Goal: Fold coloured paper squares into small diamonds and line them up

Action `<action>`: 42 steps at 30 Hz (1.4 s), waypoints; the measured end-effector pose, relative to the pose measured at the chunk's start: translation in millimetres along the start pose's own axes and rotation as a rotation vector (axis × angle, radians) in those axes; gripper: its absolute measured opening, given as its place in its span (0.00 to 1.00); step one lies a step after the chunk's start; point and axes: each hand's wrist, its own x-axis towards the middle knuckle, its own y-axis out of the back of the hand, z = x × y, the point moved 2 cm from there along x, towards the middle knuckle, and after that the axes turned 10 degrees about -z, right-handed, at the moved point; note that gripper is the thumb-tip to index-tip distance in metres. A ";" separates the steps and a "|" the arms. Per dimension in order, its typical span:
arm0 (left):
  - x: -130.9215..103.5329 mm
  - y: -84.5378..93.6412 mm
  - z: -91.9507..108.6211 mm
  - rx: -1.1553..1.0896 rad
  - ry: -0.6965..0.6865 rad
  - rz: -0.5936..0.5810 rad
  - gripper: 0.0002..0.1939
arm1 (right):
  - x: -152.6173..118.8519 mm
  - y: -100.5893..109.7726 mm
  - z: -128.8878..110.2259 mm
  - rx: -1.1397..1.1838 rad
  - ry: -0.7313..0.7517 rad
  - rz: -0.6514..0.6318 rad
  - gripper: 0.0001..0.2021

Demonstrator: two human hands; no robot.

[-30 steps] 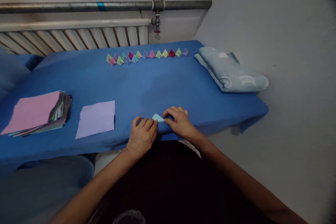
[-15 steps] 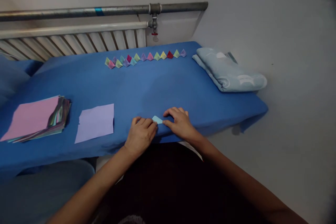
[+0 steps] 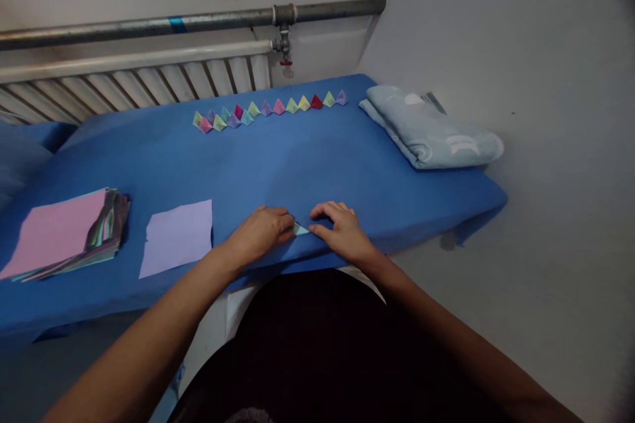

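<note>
A small light-blue folded paper (image 3: 300,229) lies near the front edge of the blue-covered bed, between my two hands. My left hand (image 3: 262,230) is closed on the paper's left side, with its fingers bunched together and hiding part of it. From the other side, my right hand (image 3: 342,231) reaches in with thumb and forefinger curved and apart. Its thumb tip touches the paper's right point. Left of my left hand, a lilac paper sheet (image 3: 176,238) lies flat, its left edge ragged.
A stack of coloured paper (image 3: 64,231), pink on top, lies at the left. Several small folded paper pieces (image 3: 278,106) form a row toward the back of the blue bedsheet (image 3: 238,168). A folded pale blanket (image 3: 436,135) sits at the right, and a radiator (image 3: 163,82) stands behind.
My left hand has turned and moved slightly up over the paper, covering more of it. The paper now shows as a narrower strip. My right hand has stayed nearly still.
</note>
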 end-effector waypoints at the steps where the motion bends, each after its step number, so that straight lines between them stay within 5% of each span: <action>1: -1.1 -1.0 0.6 -0.004 -0.002 0.013 0.10 | -0.3 0.4 0.0 0.006 0.005 -0.001 0.04; 14: -8.5 -10.6 6.9 -0.023 -0.001 0.146 0.10 | 0.2 0.3 0.0 0.039 0.019 0.019 0.03; 22: -6.1 -16.8 21.3 0.009 0.331 0.281 0.08 | -1.5 -0.1 0.1 0.059 0.025 0.057 0.03; 26: -4.2 -13.1 20.3 -0.035 0.377 0.351 0.07 | -5.2 -10.6 -9.0 0.207 0.036 0.115 0.04; 35: -4.5 -9.2 35.8 -0.487 0.416 0.659 0.09 | -3.3 -19.4 -21.5 0.241 0.026 0.106 0.06; 42: -4.7 -10.0 40.5 -0.799 0.417 0.676 0.03 | -1.7 -24.5 -14.9 0.519 0.012 0.119 0.05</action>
